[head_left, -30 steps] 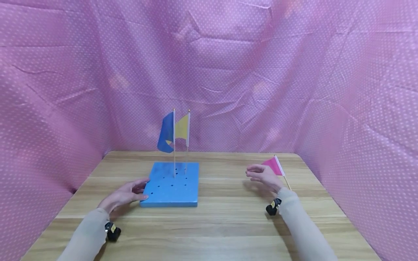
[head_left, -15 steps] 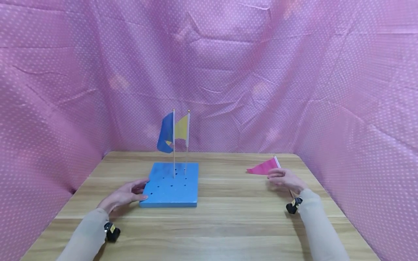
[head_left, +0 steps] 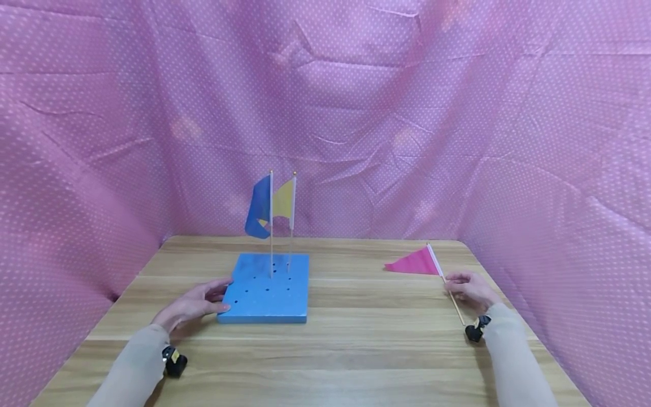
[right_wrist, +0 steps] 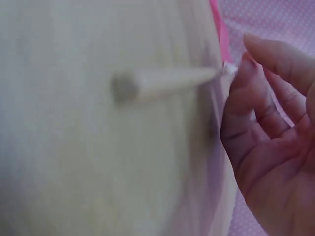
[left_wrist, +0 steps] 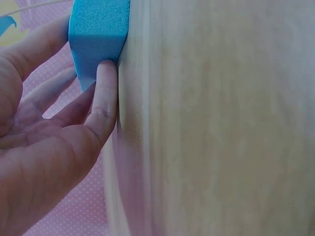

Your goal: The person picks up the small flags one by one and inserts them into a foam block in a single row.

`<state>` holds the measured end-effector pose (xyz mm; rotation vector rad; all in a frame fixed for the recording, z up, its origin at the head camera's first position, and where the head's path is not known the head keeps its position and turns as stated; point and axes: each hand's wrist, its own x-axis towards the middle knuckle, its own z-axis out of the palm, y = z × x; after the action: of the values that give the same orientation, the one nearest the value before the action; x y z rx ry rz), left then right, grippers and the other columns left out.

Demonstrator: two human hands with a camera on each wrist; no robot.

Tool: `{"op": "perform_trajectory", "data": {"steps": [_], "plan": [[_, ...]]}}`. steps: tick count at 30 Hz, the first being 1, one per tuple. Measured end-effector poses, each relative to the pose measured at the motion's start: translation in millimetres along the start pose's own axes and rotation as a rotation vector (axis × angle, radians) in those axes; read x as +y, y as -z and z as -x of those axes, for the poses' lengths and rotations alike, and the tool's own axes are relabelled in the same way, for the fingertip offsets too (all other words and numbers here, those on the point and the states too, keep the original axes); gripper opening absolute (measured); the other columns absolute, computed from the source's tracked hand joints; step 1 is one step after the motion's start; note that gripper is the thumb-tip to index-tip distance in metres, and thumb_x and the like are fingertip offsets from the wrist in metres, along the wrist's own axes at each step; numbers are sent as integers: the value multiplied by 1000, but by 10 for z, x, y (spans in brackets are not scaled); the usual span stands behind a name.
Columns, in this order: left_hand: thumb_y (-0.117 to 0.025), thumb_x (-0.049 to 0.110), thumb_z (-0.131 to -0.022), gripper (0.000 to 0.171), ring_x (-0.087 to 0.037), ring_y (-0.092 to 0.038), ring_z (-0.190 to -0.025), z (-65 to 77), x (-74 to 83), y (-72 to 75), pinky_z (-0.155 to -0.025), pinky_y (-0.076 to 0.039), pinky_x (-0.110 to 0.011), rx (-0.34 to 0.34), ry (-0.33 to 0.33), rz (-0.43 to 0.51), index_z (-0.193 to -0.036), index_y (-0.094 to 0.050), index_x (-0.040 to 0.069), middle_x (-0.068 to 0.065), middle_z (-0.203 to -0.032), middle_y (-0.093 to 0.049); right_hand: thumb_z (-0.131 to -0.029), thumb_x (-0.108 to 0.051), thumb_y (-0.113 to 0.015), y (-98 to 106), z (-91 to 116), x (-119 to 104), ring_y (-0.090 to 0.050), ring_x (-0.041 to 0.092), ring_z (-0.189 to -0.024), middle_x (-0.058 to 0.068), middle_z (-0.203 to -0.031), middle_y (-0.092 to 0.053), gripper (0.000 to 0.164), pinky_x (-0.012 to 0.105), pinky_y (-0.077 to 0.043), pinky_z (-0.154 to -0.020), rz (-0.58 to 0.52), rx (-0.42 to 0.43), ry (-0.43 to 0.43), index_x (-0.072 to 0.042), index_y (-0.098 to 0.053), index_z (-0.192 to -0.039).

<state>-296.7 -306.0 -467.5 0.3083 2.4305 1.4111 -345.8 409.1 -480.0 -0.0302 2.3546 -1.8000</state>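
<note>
At the left edge of a blue foam block [head_left: 274, 305] with small holes in its top, my left hand [head_left: 193, 302] presses its extended fingers against the side. A blue flag [head_left: 258, 206] and a yellow flag [head_left: 283, 199] stand upright in the block. On the table's right lies a pink triangular flag [head_left: 414, 262], its wooden stick [head_left: 456, 305] slanting toward me. My right hand [head_left: 472, 289] is beside that stick, just below the flag cloth. In the right wrist view, the thumb and bent fingers [right_wrist: 241, 113] are near the stick but apart from each other, not pinching it.
The wooden table [head_left: 356, 345] spans the width between pink dotted curtains [head_left: 325, 113] at the back and both sides. Black wrist cameras sit on both wrists, the right camera [head_left: 477, 329] close to the stick's lower end.
My right hand has moved right across the pink flag, uncovering its cloth, and come down beside the stick. The left hand and the blue block stay in place.
</note>
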Motion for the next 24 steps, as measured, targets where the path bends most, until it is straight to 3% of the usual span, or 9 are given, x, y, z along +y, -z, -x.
{"op": "perform_trajectory", "data": {"steps": [7, 10, 16, 20, 24], "plan": [[-75, 31, -86, 88, -48, -29, -141, 59, 16, -65, -112, -35, -60, 7, 5, 1, -155, -25, 9, -27, -158, -23, -89, -11, -69, 73, 75, 29, -41, 0, -49, -10, -60, -56, 11, 15, -33, -41, 126, 17, -63, -3, -66, -95], [-75, 31, -86, 88, -48, -30, -141, 82, 25, -84, -112, -35, -60, 11, 3, 1, -155, -25, 9, -27, -158, -23, -87, -12, -72, 62, 91, 8, -39, 1, -48, -10, -56, -48, 13, 17, -32, -41, 216, 26, -44, -1, -65, -89], [-74, 31, -86, 87, -48, -30, -141, 91, 34, -79, -112, -35, -60, 13, 1, -6, -155, -25, 10, -27, -158, -24, -82, -11, -75, 10, 72, -7, -39, 4, -46, -7, -54, -49, 21, 18, -33, -40, 372, 60, -7, 5, -61, -88], [-74, 31, -86, 87, -49, -29, -141, 87, 28, -73, -112, -35, -60, 14, -7, -8, -155, -25, 9, -27, -158, -24, -82, -13, -75, 3, 35, 8, -42, 4, -48, -7, -54, -50, 17, 18, -34, -41, 412, 64, -22, 0, -64, -87], [-75, 30, -86, 88, -49, -30, -141, 81, 18, -71, -112, -36, -59, 9, -21, -3, -155, -25, 8, -28, -157, -24, -82, -17, -74, 8, 31, -6, -39, 3, -46, -9, -50, -46, 15, 17, -32, -41, 431, 42, -76, -5, -67, -76]]}}
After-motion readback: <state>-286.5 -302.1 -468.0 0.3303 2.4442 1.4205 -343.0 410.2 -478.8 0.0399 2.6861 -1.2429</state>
